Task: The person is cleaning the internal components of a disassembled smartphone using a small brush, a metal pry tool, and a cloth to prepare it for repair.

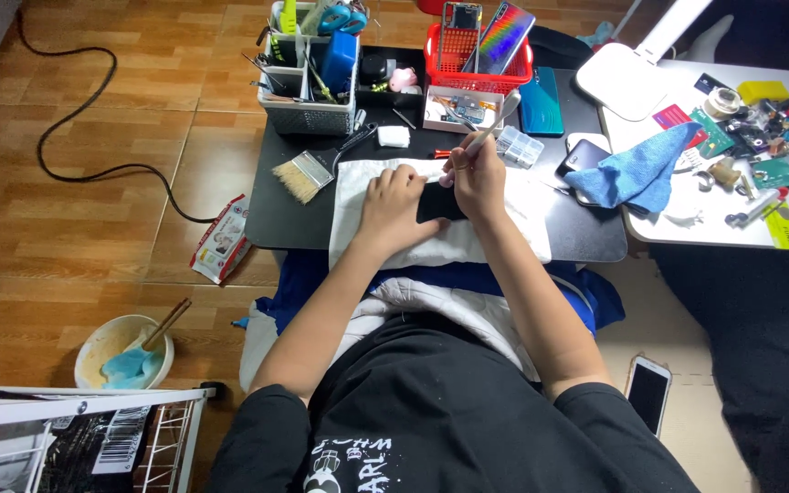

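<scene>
White cloth (522, 215) covers the middle of a low black surface (276, 228), and on it lies a dark, flat phone-like device (437, 203), seen from the head camera. The left hand (393, 208) rests palm down on the cloth, fingers pressed together against the device's left edge. The right hand (477, 173) sits over the device's upper right corner, its fingers pinching a slim white-handled tool (495, 123) (the tip is hidden behind the hand). A flat paintbrush (314, 170) lies just beside the cloth's left edge. Behind stand a grey organiser (308, 110) packed with tools and a red basket (468, 59) holding phone parts. A blue rag (636, 173) drapes over the neighbouring white surface (687, 233). On the wooden floor, a bowl (120, 351) sits well apart at left, and a white phone (648, 391) lies near the person's right elbow.
</scene>
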